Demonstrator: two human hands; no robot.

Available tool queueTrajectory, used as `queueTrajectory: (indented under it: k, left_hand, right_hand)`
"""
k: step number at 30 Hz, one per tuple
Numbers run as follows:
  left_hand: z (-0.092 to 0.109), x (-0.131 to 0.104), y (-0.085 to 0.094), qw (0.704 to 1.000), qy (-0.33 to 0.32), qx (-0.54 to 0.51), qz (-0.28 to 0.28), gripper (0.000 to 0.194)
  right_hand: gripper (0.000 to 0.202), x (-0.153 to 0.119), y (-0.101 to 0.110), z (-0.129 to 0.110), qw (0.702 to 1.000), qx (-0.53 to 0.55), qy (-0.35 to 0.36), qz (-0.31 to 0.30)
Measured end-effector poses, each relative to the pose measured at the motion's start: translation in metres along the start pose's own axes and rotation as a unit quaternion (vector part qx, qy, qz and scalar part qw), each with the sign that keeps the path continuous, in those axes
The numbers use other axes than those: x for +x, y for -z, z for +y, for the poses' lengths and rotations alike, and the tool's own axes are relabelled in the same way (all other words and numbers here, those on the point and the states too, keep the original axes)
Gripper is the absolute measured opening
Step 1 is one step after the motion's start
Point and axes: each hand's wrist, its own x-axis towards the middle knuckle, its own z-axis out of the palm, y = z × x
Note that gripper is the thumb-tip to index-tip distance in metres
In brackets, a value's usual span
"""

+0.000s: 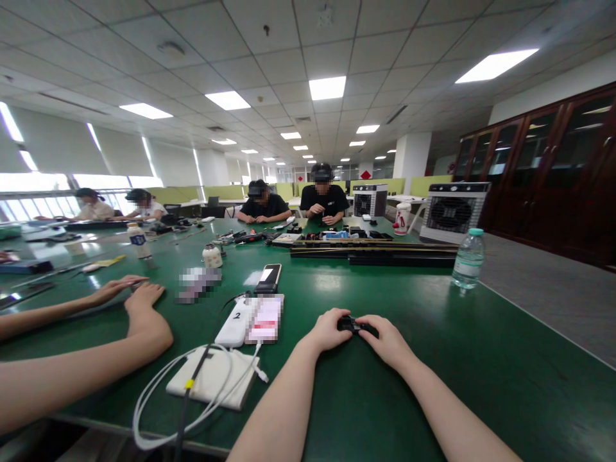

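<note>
A small black object (pixel 355 325) lies between my two hands, low over the green table (pixel 366 391) or resting on it. My left hand (pixel 331 329) has its fingers closed on the left end of this object. From the other side, my right hand (pixel 384 338) grips the right end between thumb and fingers. The object's details are too small to make out. To the left of my left hand are a phone with a blurred screen (pixel 265 319) and a white power bank (pixel 235 324) marked 2.
A water bottle (pixel 468 260) stands at the right edge. Black rails (pixel 399 259) lie across the table ahead. A co-worker's arms (pixel 115 333) reach in from the left, beside a cabled white box (pixel 216 378). Several people sit farther back.
</note>
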Motion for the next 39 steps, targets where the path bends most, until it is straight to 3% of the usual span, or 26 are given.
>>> queueTrajectory:
  k: [31, 39]
  left_hand:
    - [-0.008, 0.004, -0.006, 1.0, -0.025, -0.007, 0.015, 0.044]
    - [-0.013, 0.006, -0.006, 0.998, -0.023, -0.058, 0.002, 0.055]
  right_hand:
    - [0.03, -0.001, 0.003, -0.009, 0.999, -0.026, -0.018, -0.015]
    - [0.025, -0.001, 0.003, -0.014, 0.995, -0.09, -0.043, -0.03]
